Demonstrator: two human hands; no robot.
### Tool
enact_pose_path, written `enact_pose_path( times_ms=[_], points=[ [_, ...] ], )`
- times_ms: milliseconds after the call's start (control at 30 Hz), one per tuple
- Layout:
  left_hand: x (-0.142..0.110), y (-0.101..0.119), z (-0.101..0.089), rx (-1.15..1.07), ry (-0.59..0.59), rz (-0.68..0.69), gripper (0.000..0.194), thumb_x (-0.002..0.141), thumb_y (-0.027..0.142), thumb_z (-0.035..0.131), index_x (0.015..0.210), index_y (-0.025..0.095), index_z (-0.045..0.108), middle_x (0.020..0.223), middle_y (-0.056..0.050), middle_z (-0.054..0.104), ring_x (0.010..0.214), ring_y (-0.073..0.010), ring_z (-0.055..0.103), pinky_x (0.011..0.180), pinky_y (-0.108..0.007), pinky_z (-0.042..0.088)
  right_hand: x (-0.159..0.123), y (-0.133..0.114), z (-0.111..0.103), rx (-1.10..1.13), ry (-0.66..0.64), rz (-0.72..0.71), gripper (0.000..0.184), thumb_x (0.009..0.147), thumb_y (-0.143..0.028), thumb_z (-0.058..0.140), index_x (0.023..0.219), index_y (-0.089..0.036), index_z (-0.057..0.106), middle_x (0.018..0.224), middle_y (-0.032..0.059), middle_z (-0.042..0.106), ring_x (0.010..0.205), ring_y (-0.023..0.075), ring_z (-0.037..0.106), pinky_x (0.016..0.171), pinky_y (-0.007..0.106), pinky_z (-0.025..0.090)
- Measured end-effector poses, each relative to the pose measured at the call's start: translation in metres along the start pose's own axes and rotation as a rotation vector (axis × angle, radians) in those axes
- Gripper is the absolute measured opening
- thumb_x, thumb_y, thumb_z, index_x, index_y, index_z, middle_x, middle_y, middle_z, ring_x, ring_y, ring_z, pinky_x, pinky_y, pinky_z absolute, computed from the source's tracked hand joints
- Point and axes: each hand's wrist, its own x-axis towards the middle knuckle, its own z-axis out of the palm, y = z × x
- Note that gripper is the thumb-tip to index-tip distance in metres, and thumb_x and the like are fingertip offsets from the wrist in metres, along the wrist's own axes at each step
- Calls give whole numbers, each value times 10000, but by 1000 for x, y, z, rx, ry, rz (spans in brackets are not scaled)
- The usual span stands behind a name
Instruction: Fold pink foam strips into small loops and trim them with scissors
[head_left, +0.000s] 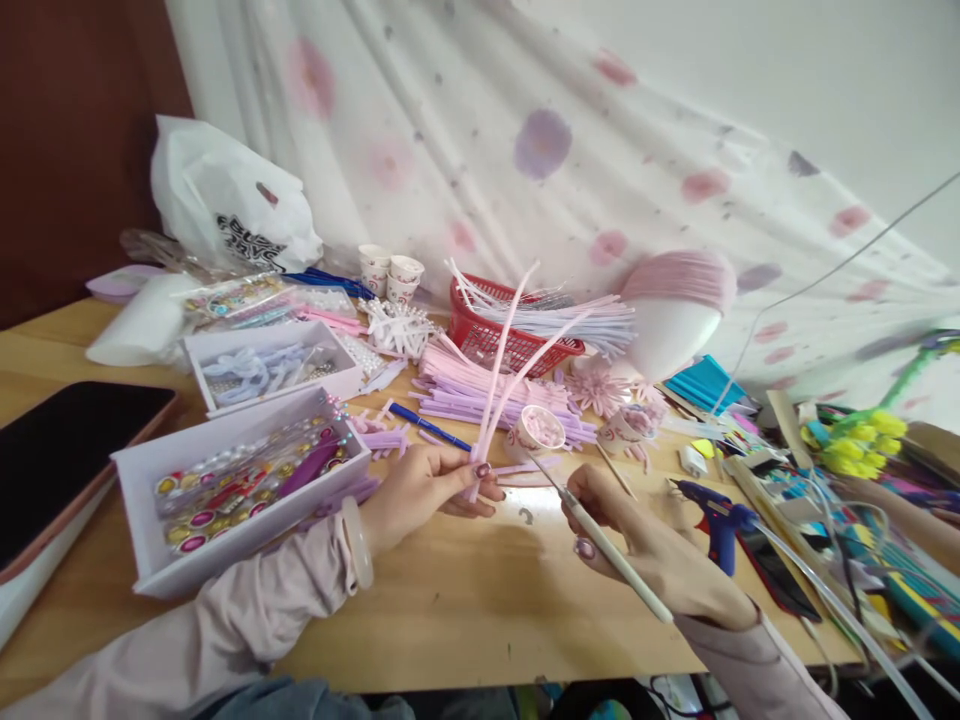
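Observation:
Several pale pink pipe cleaners (496,385) stand up from my left hand (439,485), pinched near their lower ends between thumb and fingers. My right hand (626,530) is closed round a slim white-handled tool (619,565). Its thin metal tip (546,470) points up and left, close to a paper cup (541,428) of small pink pieces; I cannot tell what kind of tool it is. Behind my left hand lie bundles of pink and purple pipe cleaners (450,395) and a blue pen (431,427).
To the left are white boxes of beads (247,530) and a phone (75,460). A red basket (510,345) and a pink-wrapped balloon (675,300) are at the back. On the right lie a blue glue gun (718,520), cords and another person's arm (907,515).

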Motion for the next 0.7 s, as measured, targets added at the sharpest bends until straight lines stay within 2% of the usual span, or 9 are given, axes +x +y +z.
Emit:
enact_pose_path(
  times_ms=[167,367,567,700],
  points=[
    [-3,2,1,62,-101,-85,282,660,378,724,779,124,698,814,-103,733,632,-198,696,600,-262,541,21,-14,-11,-185,-113,-9,264,762,-375,596,829,-196,413,695,-19,460,602,116,410,544,249,366],
    [-1,-4,1,30,-194,-130,237,658,339,730,770,132,717,780,-90,736,652,-193,694,632,-264,539,34,-14,-9,-146,-235,-87,293,772,-407,591,858,-178,428,753,-3,490,631,110,425,561,240,372],
    [2,-11,-2,62,-217,-95,241,647,353,729,794,162,731,796,-67,737,680,-189,691,653,-257,534,34,-11,2,-171,-180,-135,345,741,-423,634,873,-178,429,768,0,492,655,120,428,590,247,379],
    [-1,-7,-2,84,-160,-169,263,654,359,723,835,168,727,895,-82,729,658,-190,693,597,-249,529,32,-9,1,-215,-132,-131,354,742,-441,625,878,-184,422,768,0,474,668,129,426,588,248,374]
  ],
)
